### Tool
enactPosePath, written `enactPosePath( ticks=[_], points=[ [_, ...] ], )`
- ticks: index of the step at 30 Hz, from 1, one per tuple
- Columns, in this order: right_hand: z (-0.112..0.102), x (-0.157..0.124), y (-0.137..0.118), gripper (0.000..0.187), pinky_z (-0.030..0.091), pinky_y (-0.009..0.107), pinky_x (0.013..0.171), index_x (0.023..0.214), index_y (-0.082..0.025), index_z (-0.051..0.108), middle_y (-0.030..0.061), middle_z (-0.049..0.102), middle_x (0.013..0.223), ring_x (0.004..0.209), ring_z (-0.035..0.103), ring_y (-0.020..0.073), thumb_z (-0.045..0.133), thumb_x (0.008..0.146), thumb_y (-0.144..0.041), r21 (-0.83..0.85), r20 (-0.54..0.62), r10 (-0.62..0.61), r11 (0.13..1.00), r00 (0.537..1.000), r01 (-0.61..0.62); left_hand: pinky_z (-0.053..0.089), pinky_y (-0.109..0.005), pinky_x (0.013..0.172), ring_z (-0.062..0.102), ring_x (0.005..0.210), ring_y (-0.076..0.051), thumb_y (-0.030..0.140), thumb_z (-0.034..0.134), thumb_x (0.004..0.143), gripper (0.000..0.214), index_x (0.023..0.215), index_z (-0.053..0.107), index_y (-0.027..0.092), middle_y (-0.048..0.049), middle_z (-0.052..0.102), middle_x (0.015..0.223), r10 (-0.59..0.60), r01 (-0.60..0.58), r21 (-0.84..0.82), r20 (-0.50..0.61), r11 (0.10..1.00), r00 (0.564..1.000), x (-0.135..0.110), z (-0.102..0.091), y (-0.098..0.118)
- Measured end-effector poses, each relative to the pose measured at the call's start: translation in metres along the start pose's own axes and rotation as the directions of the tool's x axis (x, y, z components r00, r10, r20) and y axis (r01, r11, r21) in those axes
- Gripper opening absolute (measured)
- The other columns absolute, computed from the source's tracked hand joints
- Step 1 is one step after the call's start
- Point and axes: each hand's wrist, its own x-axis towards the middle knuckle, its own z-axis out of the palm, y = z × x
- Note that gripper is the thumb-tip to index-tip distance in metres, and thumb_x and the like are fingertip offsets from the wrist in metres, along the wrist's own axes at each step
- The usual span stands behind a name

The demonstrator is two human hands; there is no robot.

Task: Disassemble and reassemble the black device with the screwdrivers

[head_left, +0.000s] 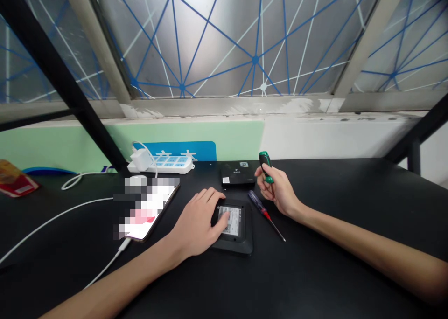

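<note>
My left hand (198, 223) lies over the left side of a flat black electronic box (247, 239), fingers stretched and thumb apart on its white label. The box rests on the black table, label side up. My right hand (280, 188) is raised a little to the right, its fingers closed round a green-and-black screwdriver handle (265, 159). No shaft shows on that tool. Between the hands a second screwdriver (259, 202), with a clear purple-and-red handle, lies on the table with its tip toward me.
Behind the box sits another black box (238, 173). At left lie a partly blurred phone (154, 211) with a white cable and a white power strip (175, 164) holding a charger (141, 159). A red-and-yellow packet (17, 179) lies at far left. Black frame bars (94, 137) slant on both sides.
</note>
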Motion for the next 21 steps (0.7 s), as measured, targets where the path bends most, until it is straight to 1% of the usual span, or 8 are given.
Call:
enactPosePath(
  ticks=[2,5,7,9,11,13,16,21],
  points=[
    [-0.002,0.000,-0.001,0.039,0.015,0.021,0.036,0.074,-0.016,0.062,-0.0048,0.041,0.054,0.038,0.030,0.0056,0.063,0.084,-0.053,-0.086,-0.012,0.027,0.996,1.000,-0.028,0.047,-0.043,0.084,0.058,0.097,-0.026,0.030,0.050,0.094,0.023,0.114,0.055,0.021,-0.0066,0.061,0.108,-0.006,0.006,0.002,-0.002,1.000,1.000,0.000,0.000,0.000],
    [-0.002,-0.001,-0.002,0.037,0.016,0.022,0.039,0.067,-0.014,0.065,-0.0067,0.033,0.049,0.041,0.025,0.0052,0.068,0.080,-0.048,-0.207,0.017,0.015,0.978,1.000,-0.011,0.047,-0.043,0.084,0.057,0.096,-0.026,0.030,0.051,0.093,0.022,0.113,0.055,0.021,-0.0064,0.061,0.107,-0.018,0.018,0.000,0.000,1.000,1.000,0.000,-0.001,0.000],
    [-0.001,-0.002,-0.005,0.032,0.019,0.023,0.041,0.078,-0.013,0.070,-0.0069,0.034,0.050,0.041,0.026,0.0058,0.068,0.080,-0.045,-0.275,0.065,0.000,0.961,0.998,0.018,0.046,-0.044,0.084,0.057,0.096,-0.026,0.029,0.051,0.093,0.022,0.113,0.054,0.021,-0.0066,0.060,0.107,-0.021,0.021,-0.004,0.000,1.000,1.000,0.000,0.000,0.000],
    [0.000,-0.004,-0.009,0.031,0.025,0.023,0.042,0.098,-0.013,0.070,-0.0068,0.039,0.051,0.042,0.033,0.0075,0.067,0.081,-0.040,-0.348,0.099,-0.022,0.936,0.995,0.055,0.046,-0.044,0.085,0.056,0.097,-0.026,0.029,0.050,0.094,0.021,0.113,0.054,0.021,-0.0068,0.060,0.107,-0.024,0.024,-0.003,-0.004,1.000,1.000,0.000,0.000,0.001],
    [-0.001,-0.005,-0.015,0.039,0.031,0.024,0.045,0.116,-0.016,0.063,-0.0081,0.041,0.049,0.042,0.041,0.0100,0.064,0.082,-0.034,-0.427,0.125,-0.035,0.900,0.992,0.086,0.046,-0.044,0.086,0.056,0.097,-0.026,0.029,0.050,0.094,0.021,0.113,0.054,0.021,-0.0069,0.059,0.107,-0.035,0.035,0.004,-0.005,0.999,0.999,-0.001,0.000,0.002],
    [-0.003,-0.005,-0.021,0.041,0.032,0.024,0.045,0.122,-0.019,0.057,-0.0097,0.039,0.047,0.041,0.043,0.0112,0.061,0.082,-0.028,-0.516,0.178,-0.021,0.850,0.984,0.111,0.045,-0.045,0.086,0.056,0.098,-0.026,0.029,0.049,0.094,0.022,0.114,0.054,0.021,-0.0068,0.059,0.108,-0.046,0.046,0.012,-0.003,0.999,0.999,-0.002,0.001,0.003],
    [-0.009,-0.004,-0.029,0.028,0.025,0.023,0.045,0.107,-0.021,0.059,-0.0093,0.039,0.050,0.043,0.034,0.0087,0.059,0.079,-0.022,-0.659,0.287,-0.002,0.726,0.958,0.199,0.044,-0.044,0.086,0.055,0.098,-0.026,0.029,0.049,0.094,0.022,0.113,0.054,0.021,-0.0066,0.059,0.108,-0.054,0.054,0.029,-0.013,0.998,0.998,-0.002,0.002,0.003],
    [-0.014,-0.003,-0.035,0.016,0.028,0.024,0.051,0.091,-0.021,0.056,-0.0095,0.042,0.051,0.046,0.030,0.0089,0.058,0.075,-0.020,-0.853,0.341,-0.034,0.409,0.939,0.325,0.044,-0.044,0.087,0.055,0.099,-0.026,0.028,0.049,0.094,0.023,0.114,0.055,0.021,-0.0065,0.058,0.109,-0.062,0.063,0.048,-0.020,0.997,0.998,-0.002,0.004,0.005]
  ],
)
